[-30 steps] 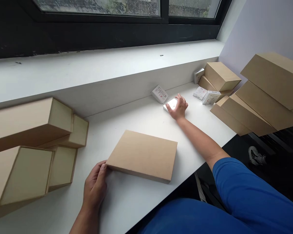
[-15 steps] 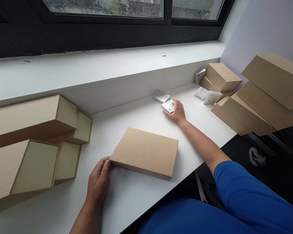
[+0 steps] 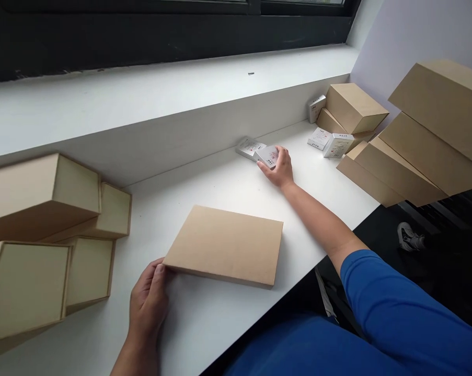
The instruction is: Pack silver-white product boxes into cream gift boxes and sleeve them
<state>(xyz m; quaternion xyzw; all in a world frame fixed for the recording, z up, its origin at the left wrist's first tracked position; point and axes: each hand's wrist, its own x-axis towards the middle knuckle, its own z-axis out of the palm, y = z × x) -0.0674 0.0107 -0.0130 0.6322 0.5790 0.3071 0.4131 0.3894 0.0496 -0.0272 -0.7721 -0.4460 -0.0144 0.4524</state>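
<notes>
A flat tan cardboard box (image 3: 223, 245) lies on the white tabletop in front of me. My left hand (image 3: 149, 292) is closed on its near left corner, thumb on top and the other fingers partly hidden below. Farther off, my right hand (image 3: 279, 166) is closed around a small white printed box (image 3: 267, 155), thumb on the near side and fingers over the far side. This small box is tilted, and its edge overlaps a second small white box (image 3: 248, 148) lying just left of it; whether they touch I cannot tell.
Several tan boxes (image 3: 79, 183) are stacked at the left. More tan boxes (image 3: 439, 109) stand piled at the right, by the wall. Several small white boxes (image 3: 338, 144) sit beside that pile. A window ledge (image 3: 149, 99) runs along the back. Below the table edge shows a shoe (image 3: 408, 237).
The small white box in my right hand has tipped up, its printed face now angled more toward me. My left hand keeps hold of the flat box's corner. The view has shifted slightly downward.
</notes>
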